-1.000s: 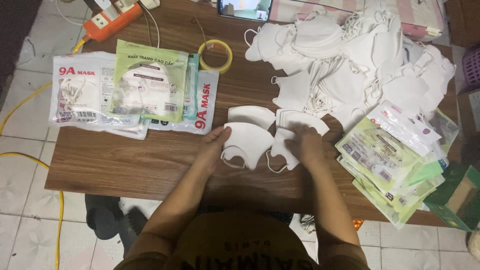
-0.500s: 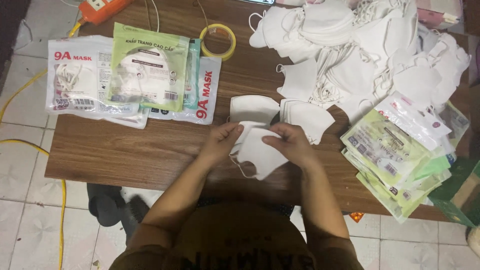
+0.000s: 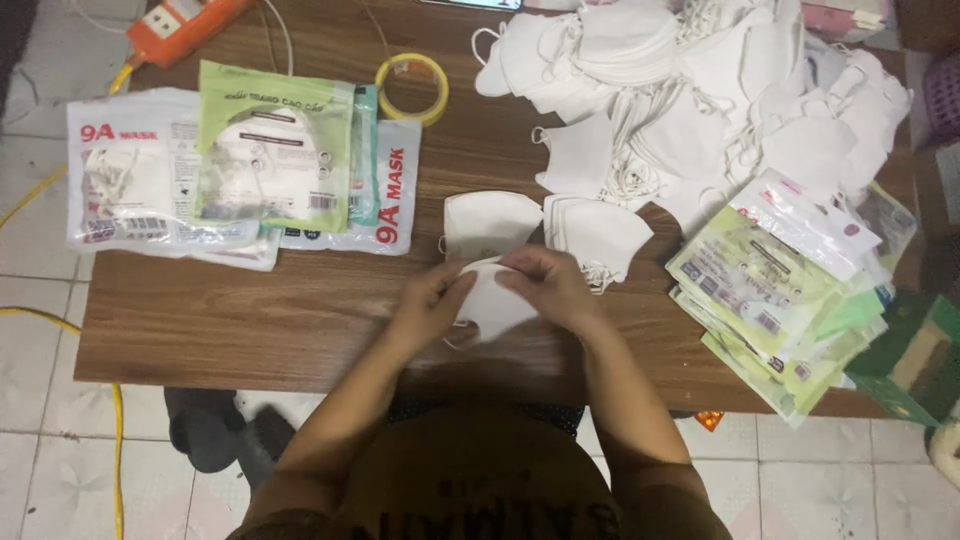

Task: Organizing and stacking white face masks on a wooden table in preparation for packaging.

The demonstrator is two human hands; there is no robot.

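Both hands over front-centre of brown wooden table (image 3: 250,320), working one white face mask (image 3: 492,308). L hand (image 3: 432,300) curled, fingers pinching mask's left edge; R hand (image 3: 545,285) curled over its top/right edge, fingertips closed on the fabric. Hands nearly touching, mask held between them just above or on the tabletop, can't tell which. An ear loop hangs below the mask at lower left. Directly behind the hands: two folded white masks side by side, left one (image 3: 490,220) and right one (image 3: 598,232), lying flat, edges just beside each other. Far back R: big loose heap of white masks (image 3: 700,90) w/ tangled loops, covering that corner. R side: fanned stack of green-and-clear flat pouches (image 3: 780,300), overlapping, some hanging past the table edge. L side: pile of packed mask bags (image 3: 230,170), green one on top, white ones under. Yellow tape roll (image 3: 412,88) behind the bags, near centre back. Orange power strip (image 3: 185,18) at back L corner, partly cut off. Tiled floor (image 3: 40,300) w/ yellow cable (image 3: 60,320) at left.
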